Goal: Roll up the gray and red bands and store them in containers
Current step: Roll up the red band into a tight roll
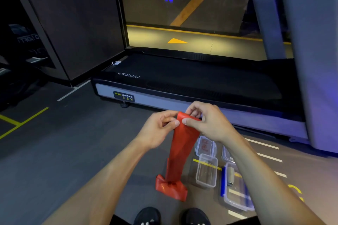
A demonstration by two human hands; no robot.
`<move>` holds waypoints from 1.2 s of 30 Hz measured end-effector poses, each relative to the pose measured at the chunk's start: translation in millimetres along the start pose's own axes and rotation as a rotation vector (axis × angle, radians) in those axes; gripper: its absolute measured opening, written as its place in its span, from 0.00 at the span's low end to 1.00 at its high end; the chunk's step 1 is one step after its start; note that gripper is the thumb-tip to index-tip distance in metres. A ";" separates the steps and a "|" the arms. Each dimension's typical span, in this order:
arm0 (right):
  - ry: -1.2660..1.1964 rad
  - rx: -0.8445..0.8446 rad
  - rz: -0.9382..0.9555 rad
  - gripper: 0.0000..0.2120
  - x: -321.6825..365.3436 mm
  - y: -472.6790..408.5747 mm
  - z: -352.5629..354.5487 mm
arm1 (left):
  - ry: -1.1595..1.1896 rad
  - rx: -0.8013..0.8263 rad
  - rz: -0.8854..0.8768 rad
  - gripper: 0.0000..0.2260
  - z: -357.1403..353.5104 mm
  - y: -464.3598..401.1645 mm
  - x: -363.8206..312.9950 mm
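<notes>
A long red band (180, 149) hangs from both my hands, its lower end crumpled on the floor. My left hand (159, 128) pinches the band's top left edge. My right hand (204, 120) pinches the top right edge, fingers curled over it. On the floor to the right stands a small clear container (206, 170) without a lid. Beside it a larger clear container (236, 188) holds a rolled gray band (230, 175), partly hidden by my right forearm.
A clear lid (205, 145) lies behind the small container, and another lid (226, 153) peeks out by my right forearm. A treadmill (182, 86) runs across the floor ahead. My two black shoes (172, 215) show at the bottom. A gray pillar (311, 60) stands at right.
</notes>
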State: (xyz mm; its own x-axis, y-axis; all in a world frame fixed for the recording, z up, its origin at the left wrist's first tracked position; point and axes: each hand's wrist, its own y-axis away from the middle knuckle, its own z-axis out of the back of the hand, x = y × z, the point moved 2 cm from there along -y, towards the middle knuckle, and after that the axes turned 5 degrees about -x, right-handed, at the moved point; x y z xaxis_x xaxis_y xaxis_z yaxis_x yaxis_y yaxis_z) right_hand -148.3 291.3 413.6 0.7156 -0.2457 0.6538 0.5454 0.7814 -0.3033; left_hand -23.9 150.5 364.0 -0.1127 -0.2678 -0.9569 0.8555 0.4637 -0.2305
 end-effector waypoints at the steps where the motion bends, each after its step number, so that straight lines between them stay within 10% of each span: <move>1: -0.017 0.004 -0.008 0.07 -1.1 -0.2 -0.5 | 0.001 -0.006 0.004 0.13 0.2 -0.4 0.2; 36: -0.367 0.071 -0.190 0.03 -8.4 -2.5 -16.0 | -0.093 -0.051 0.008 0.12 5.7 -0.7 0.4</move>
State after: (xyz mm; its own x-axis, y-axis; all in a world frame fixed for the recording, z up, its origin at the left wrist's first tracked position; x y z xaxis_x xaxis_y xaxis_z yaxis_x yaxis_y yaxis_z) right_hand -148.7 282.2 397.8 0.3953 -0.1781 0.9011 0.6117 0.7829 -0.1136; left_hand -21.6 145.2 364.9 -0.0568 -0.3402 -0.9386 0.8289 0.5080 -0.2343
